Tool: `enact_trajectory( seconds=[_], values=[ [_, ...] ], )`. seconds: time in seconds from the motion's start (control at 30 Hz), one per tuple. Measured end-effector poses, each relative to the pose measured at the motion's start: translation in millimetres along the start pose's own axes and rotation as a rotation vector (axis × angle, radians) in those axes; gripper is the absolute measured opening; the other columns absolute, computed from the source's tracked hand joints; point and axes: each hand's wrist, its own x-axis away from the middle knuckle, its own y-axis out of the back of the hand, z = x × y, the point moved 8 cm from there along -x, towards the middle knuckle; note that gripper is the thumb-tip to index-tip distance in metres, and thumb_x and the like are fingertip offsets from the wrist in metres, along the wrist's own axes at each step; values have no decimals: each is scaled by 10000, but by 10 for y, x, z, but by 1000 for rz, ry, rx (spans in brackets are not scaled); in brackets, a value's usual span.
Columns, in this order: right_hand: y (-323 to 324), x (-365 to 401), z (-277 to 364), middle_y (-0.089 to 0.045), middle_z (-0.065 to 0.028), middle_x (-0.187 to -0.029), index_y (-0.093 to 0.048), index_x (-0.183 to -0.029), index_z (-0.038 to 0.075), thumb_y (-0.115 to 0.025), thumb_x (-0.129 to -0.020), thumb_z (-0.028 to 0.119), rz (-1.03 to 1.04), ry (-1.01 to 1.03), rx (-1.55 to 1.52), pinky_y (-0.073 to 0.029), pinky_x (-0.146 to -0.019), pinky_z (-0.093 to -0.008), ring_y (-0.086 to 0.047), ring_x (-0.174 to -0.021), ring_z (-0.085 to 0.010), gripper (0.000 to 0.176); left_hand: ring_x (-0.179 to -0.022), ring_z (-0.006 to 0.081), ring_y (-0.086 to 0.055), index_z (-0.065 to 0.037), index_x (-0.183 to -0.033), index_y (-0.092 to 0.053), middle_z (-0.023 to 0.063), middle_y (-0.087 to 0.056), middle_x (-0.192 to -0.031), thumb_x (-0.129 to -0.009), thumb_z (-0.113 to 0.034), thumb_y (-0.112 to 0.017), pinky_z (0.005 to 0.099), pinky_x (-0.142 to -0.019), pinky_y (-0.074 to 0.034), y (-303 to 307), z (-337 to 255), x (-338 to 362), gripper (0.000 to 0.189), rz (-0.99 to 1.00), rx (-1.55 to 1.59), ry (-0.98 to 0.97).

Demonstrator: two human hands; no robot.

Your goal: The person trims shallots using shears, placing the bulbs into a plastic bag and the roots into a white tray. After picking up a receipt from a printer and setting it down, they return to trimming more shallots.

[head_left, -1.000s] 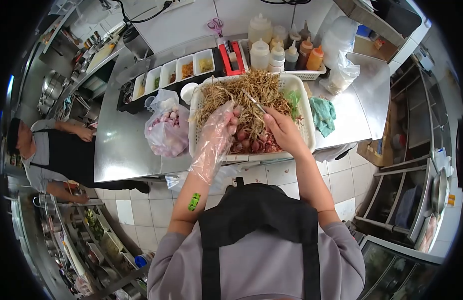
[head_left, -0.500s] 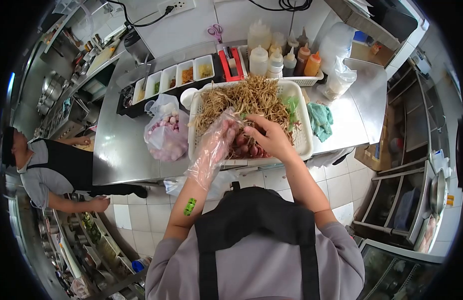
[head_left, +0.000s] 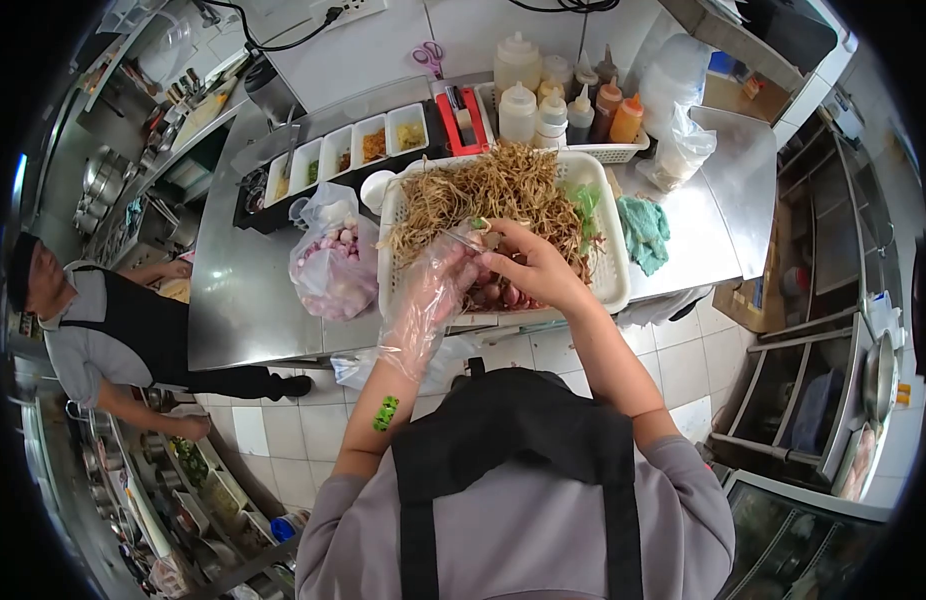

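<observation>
A white plastic basket (head_left: 610, 265) in front of me holds a heap of dry, straw-coloured stalks (head_left: 483, 185), with reddish shallots (head_left: 508, 293) at its near side. My left hand (head_left: 438, 275), in a clear plastic glove, is closed over the basket around what looks like a shallot, partly covered by my fingers. My bare right hand (head_left: 538, 265) meets it there, thumb and fingers pinched together at the same spot. A thin greyish strip shows between the hands, too small to name. Something green sits near the left fingertips.
Left of the basket stands a plastic bag (head_left: 333, 275) of peeled shallots. Behind are a row of white condiment tubs (head_left: 340, 155), a red-framed tool (head_left: 463, 125) and squeeze bottles (head_left: 518, 115). A green cloth (head_left: 643, 232) lies at right. Another person (head_left: 113, 330) stands at left.
My hands have come closer together, the right fingers closing in toward the left ones. The view has shifted slightly. The other person at left has lowered one hand.
</observation>
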Motion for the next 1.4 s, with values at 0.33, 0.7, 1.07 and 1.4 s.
enact_trajectory(
  seconds=[0.33,0.7,1.07,1.4],
  values=[
    [34,42,254,-617,-76,-735,-518,-1158,40,-598,-856,141,-124,141,133,-465,-599,-260,-575,-621,-110,329,-843,153,-581,13,-1098,-509,82,-570,-966,-914,-107,-499,212,-680,-521,72,0,6,220,-109,80,-48],
    [-48,-45,73,-632,-108,-865,-521,-1197,12,-608,-847,132,-30,60,140,-465,-713,-268,-581,-729,-119,380,-784,182,-569,15,-1051,-505,90,-565,-905,-916,-187,-519,255,-670,-509,96,27,-22,244,-48,100,-38],
    [-96,-73,183,-608,-179,-1091,-518,-1190,-6,-600,-844,119,-2,206,254,-447,-844,-304,-601,-993,-238,378,-844,186,-597,44,-1064,-492,120,-568,-982,-915,-143,-504,255,-742,-538,301,62,-58,239,-53,215,-90],
    [-135,-53,223,-646,-158,-890,-510,-1183,2,-604,-836,92,-69,254,280,-471,-684,-307,-632,-742,-219,371,-895,173,-590,13,-1144,-475,108,-567,-1050,-897,-111,-520,262,-752,-529,335,81,-57,280,-71,168,-115]
  ],
)
